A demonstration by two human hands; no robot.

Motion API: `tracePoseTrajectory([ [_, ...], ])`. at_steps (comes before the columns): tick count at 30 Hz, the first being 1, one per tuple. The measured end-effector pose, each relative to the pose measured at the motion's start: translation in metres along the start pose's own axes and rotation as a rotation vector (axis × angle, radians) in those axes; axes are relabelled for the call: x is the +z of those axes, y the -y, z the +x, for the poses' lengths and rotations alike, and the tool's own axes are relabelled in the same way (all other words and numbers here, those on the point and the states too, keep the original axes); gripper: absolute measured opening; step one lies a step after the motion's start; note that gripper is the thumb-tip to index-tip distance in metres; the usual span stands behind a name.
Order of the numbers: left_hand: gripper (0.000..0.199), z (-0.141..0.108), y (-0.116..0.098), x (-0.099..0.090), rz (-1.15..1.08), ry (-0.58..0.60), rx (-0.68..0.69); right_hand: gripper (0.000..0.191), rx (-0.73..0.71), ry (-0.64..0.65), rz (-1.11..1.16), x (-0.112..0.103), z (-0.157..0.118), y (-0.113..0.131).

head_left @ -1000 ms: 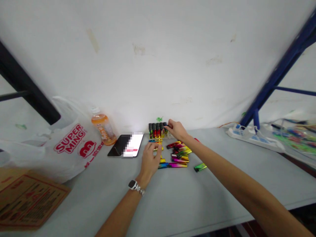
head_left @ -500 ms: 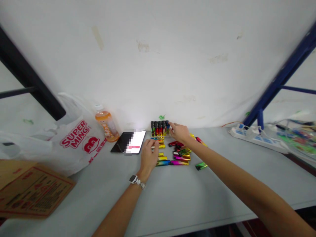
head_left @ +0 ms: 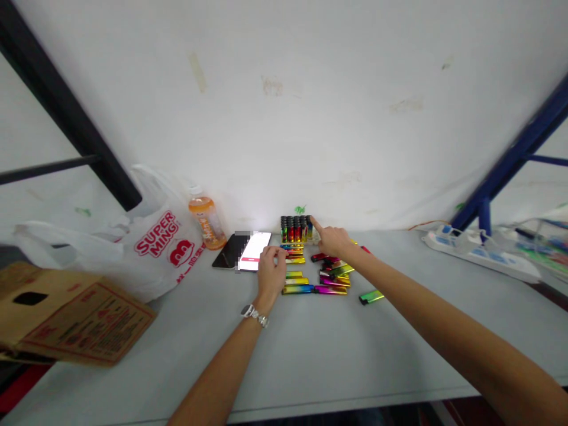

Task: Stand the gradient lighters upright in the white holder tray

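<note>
Shiny lighters with black tops stand upright in a tight block (head_left: 296, 229) against the wall. My right hand (head_left: 335, 241) has its index finger stretched out, the tip at the block's right end; the other fingers are bent and hold nothing visible. My left hand (head_left: 271, 269), with a silver watch (head_left: 255, 315) on the wrist, is curled beside the left column of lying lighters (head_left: 295, 260). Its fingertips are drawn together; whatever they hold is hidden. More coloured lighters (head_left: 333, 281) lie in a loose pile under my right forearm, and a green lighter (head_left: 371, 296) lies apart.
Left of my hands lie a dark tablet or phone (head_left: 229, 251) and a lit phone (head_left: 252, 251). Behind them stands an orange drink bottle (head_left: 207, 222), beside a white plastic bag (head_left: 151, 260) and a cardboard box (head_left: 89, 319). A white power strip (head_left: 481, 254) lies at right.
The whole view has shifted, so things appear farther right. My right index finger is now straighter at the block's right end. My left hand stays by the lying lighters, its fingers more curled.
</note>
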State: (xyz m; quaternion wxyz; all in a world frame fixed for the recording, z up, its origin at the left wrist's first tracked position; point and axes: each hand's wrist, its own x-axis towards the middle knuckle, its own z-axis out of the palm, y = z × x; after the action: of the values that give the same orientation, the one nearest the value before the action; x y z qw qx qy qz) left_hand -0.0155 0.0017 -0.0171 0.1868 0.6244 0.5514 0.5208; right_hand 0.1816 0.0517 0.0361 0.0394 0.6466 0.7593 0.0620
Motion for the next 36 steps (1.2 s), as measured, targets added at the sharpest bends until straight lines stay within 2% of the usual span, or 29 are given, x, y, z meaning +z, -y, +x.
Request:
tracePoseTrajectory([
  [8, 0.017, 0.002, 0.01, 0.002, -0.048, 0.004, -0.072, 0.1, -0.01, 0.027, 0.0, -0.004, 0.002, -0.001],
  [10, 0.014, 0.002, 0.011, 0.003, -0.074, 0.01, -0.094, 0.097, 0.008, -0.019, 0.036, -0.005, -0.002, 0.002],
  [13, 0.015, 0.002, 0.012, 0.005, -0.113, 0.04, -0.153, 0.072, 0.012, -0.162, 0.114, -0.004, -0.013, 0.013],
  [15, 0.015, 0.003, 0.012, 0.006, -0.147, 0.054, -0.2, 0.052, -0.043, -0.198, 0.149, -0.004, -0.019, 0.023],
  [19, 0.012, 0.007, 0.012, 0.006, -0.197, 0.053, -0.255, 0.037, -0.24, -0.073, 0.129, -0.002, -0.016, 0.037],
  [24, 0.013, 0.011, 0.012, 0.004, -0.19, 0.068, -0.263, 0.035, -0.37, 0.026, 0.118, -0.006, 0.015, 0.039],
  [27, 0.012, 0.011, 0.013, 0.005, -0.193, 0.081, -0.254, 0.032, -0.378, 0.08, 0.118, -0.01, 0.029, 0.036],
  [32, 0.013, 0.007, 0.014, 0.009, -0.21, 0.115, -0.26, 0.029, -0.284, 0.193, 0.165, -0.011, 0.035, 0.031],
  [36, 0.016, 0.004, 0.012, 0.008, -0.212, 0.115, -0.236, 0.029, -0.277, 0.168, 0.223, -0.009, 0.029, 0.025],
])
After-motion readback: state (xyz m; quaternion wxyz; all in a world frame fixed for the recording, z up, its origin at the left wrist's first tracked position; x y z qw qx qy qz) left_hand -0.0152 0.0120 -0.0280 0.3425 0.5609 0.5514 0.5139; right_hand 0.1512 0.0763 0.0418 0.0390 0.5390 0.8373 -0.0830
